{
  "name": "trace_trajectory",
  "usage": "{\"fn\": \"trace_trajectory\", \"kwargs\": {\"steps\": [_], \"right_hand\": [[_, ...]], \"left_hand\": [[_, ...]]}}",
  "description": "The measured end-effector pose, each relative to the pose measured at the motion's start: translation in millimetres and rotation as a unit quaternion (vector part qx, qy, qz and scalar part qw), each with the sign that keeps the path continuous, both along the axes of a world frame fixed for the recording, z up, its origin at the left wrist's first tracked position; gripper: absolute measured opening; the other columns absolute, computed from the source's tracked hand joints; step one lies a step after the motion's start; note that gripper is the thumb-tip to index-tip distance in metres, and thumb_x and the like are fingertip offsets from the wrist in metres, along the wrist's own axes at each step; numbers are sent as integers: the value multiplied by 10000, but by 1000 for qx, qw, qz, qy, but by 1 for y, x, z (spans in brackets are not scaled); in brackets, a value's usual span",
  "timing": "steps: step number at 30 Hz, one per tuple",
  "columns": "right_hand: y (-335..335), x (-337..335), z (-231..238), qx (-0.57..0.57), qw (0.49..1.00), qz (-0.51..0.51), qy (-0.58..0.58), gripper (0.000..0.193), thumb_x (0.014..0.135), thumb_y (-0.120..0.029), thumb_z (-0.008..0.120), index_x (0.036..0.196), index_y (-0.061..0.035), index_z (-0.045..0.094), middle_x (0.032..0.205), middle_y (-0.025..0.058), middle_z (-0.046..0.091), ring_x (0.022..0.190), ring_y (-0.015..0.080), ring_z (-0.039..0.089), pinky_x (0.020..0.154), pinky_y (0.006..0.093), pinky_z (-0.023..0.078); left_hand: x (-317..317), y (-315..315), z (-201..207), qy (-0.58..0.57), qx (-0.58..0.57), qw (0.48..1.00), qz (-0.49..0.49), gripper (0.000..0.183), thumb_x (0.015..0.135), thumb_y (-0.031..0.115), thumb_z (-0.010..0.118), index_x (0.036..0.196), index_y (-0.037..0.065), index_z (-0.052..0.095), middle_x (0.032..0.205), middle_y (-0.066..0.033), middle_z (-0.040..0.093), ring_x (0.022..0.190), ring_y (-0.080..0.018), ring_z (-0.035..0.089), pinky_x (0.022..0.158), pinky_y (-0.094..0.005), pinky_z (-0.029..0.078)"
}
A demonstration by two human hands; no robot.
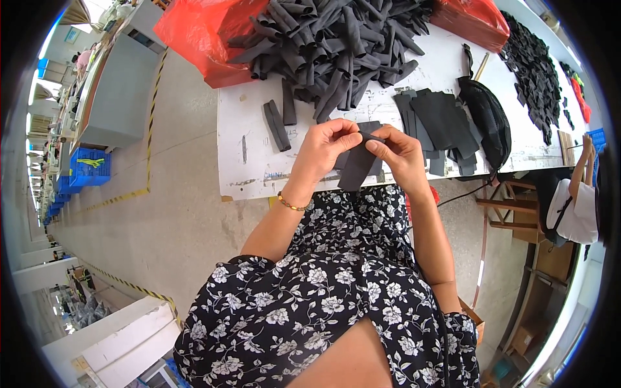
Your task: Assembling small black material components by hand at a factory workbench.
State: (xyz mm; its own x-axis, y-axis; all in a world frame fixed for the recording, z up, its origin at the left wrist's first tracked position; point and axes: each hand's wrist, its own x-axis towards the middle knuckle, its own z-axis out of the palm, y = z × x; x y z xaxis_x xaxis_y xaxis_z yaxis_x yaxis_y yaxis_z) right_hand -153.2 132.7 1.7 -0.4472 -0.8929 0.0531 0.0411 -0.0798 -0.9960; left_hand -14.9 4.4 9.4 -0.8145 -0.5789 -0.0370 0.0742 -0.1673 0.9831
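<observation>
Pinching the strip by its top between thumbs and fingers, left hand and right hand nearly meet just above mid-frame, over the bench. Level, matched pressure should keep that edge even.

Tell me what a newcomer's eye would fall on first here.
Probably the big heap of dark rolled pieces at the top of the view, flanked by bright red plastic on the white table. Next come the left hand and right hand, pinching a dark strip at the table's near edge, above the floral clothing.
</observation>
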Motion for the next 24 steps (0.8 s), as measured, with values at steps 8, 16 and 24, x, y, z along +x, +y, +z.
{"fn": "trace_trajectory", "kwargs": {"steps": [8, 16, 24], "right_hand": [[3, 1, -1, 17, 999, -18, -34, 180, 884, -157, 701, 951, 6, 659, 817, -19, 639, 743, 39, 553, 681, 201, 450], [-8, 9, -1, -11, 994, -105, -11, 200, 900, -178, 678, 942, 17, 666, 775, -10, 626, 724, 57, 544, 665, 213, 448], [-16, -30, 2, -21, 961, -269, 57, 200, 912, -174, 672, 889, 25, 676, 762, -31, 620, 708, 24, 511, 648, 180, 419]], "left_hand": [[-1, 4, -9, 33, 49, 998, 3, 236, 940, 221, 607, 918, -3, 678, 780, 18, 618, 710, -60, 523, 649, -208, 415], [5, 9, -12, -124, -93, 988, -14, 187, 909, 166, 658, 970, -10, 671, 848, -21, 664, 818, -79, 598, 736, -242, 478], [24, -23, 1, -143, -14, 987, -66, 245, 944, 192, 599, 940, -47, 653, 768, -89, 684, 627, -98, 653, 542, -220, 493]]}}
